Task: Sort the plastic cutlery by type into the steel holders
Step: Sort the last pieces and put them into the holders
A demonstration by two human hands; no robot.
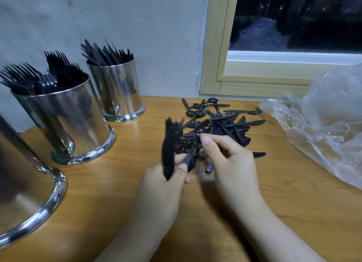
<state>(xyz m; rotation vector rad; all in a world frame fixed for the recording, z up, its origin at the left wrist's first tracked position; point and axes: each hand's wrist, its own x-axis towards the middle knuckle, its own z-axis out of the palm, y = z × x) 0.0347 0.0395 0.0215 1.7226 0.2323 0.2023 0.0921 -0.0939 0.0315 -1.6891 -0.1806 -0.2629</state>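
A loose pile of black plastic cutlery (225, 122) lies on the wooden table (121, 199) near the window. My left hand (166, 181) grips an upright bundle of black pieces (169, 144), blurred by motion. My right hand (229, 160) pinches a black spoon (201, 132) right beside that bundle. Three steel holders stand at the left: the middle one (66, 120) is full of forks, the far one (117, 89) holds knives, and the nearest one (21, 183) is cut off by the frame, its contents hidden.
A crumpled clear plastic bag (323, 120) lies at the right of the table. A wall runs behind the table, with a wood-framed window (221, 66) at the back right. Bare wood lies in front of my hands.
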